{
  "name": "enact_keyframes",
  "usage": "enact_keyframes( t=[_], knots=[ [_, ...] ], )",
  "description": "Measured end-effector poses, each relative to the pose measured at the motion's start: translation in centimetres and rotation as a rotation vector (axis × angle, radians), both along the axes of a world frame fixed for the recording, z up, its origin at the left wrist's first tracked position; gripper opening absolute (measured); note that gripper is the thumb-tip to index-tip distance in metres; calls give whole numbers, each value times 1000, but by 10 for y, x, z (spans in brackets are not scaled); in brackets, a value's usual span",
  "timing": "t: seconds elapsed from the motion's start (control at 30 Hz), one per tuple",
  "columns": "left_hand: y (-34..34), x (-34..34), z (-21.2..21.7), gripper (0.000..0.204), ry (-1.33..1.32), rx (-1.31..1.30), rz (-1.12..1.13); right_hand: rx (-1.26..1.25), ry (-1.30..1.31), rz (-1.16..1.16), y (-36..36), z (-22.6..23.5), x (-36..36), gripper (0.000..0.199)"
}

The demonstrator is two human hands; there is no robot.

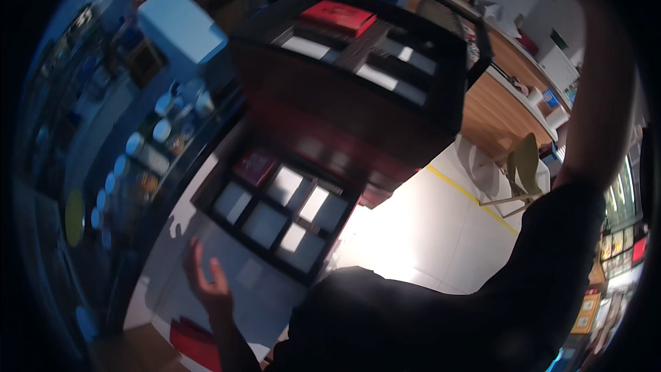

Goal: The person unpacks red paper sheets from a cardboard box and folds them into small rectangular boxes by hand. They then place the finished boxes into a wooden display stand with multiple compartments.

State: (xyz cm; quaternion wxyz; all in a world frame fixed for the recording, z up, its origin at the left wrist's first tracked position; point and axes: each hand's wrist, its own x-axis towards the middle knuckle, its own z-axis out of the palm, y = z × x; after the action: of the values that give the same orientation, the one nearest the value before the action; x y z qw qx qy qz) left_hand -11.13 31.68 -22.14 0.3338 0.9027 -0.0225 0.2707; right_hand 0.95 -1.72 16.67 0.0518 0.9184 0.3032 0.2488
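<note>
My left hand point(208, 281) hovers near a light-coloured surface point(237, 251), its fingers spread and nothing in them. Just beyond it lies a black box divided into compartments point(275, 251), with a small dark red box point(253, 167) in one of them. Behind rises a larger dark case point(330, 107) with a similar divided black top, where a bright red box point(337, 16) sits in the far left part. My right arm point(599, 103) is raised along the right side, and its hand lies outside the picture. Motion blurs parts of the boxes.
Jars with pale lids point(134, 145) line a shelf on the left, below a pale blue-white box point(182, 24). A red item point(194, 344) and brown cardboard point(134, 351) lie near the lower left. An olive chair point(525, 165) stands by a wooden counter point(499, 114) at right.
</note>
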Motion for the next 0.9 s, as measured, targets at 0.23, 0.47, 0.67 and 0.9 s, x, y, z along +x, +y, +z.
enact_keyframes(
  t=[0.23, 0.47, 0.67, 0.9],
  knots=[
    [157, -184, -166, 51, 475, 103, 670, 281, 633, 45, 36, -135, -52, 28],
    [203, -286, -220, 70, 509, 127, 927, 152, 1506, 370, 248, -374, -118, 47],
    [196, -303, -223, 62, 619, 18, 907, 158, 1578, 240, 423, -558, -220, 80],
    [196, -298, -207, 55, 421, -55, 885, 436, 1390, 178, 433, -603, -236, 44]
  ],
)
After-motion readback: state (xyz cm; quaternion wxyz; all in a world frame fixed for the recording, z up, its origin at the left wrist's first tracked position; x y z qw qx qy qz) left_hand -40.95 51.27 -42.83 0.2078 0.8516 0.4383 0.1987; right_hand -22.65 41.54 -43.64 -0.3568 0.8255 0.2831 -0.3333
